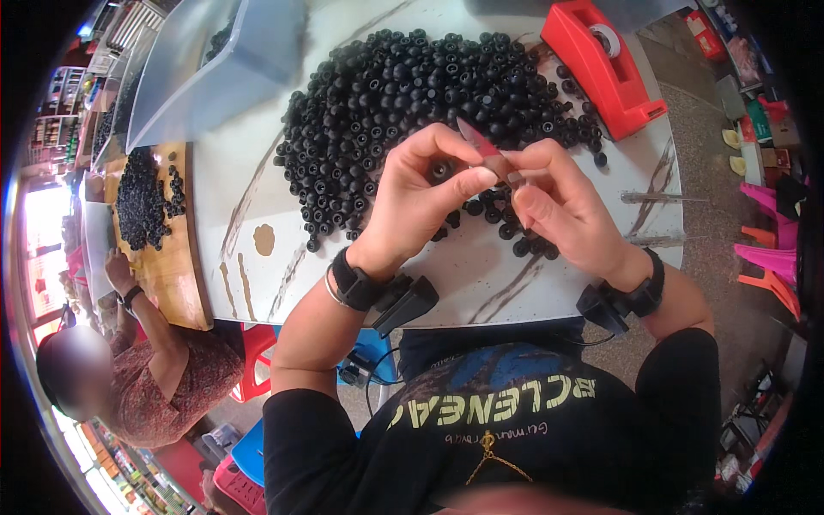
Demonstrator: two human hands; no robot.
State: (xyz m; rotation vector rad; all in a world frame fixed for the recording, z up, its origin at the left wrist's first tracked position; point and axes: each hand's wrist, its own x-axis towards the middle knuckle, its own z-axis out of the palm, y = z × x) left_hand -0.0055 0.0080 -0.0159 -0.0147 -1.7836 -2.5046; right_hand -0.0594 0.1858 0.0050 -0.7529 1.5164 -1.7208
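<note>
In the head view, a heap of black round parts [412, 94] spreads over a white, brown-veined table [240, 163]. Above the heap's near edge, the left hand [421, 193] pinches a small brown piece [496, 165] between thumb and forefinger. The right hand [566, 202], also above that edge, meets it from the right, thumb and forefinger closed on the same piece. A slim pointed thing [475, 139], greyish and red, sticks up from the fingertips toward the heap; what it is, I cannot tell. Right of the heap stands a red tape dispenser [601, 73]; left of it, a clear plastic bin [189, 94]. Farther left of the heap, a co-worker's hand [118, 270] is beside a wooden table [193, 283] bearing a smaller dark pile [142, 202].
</note>
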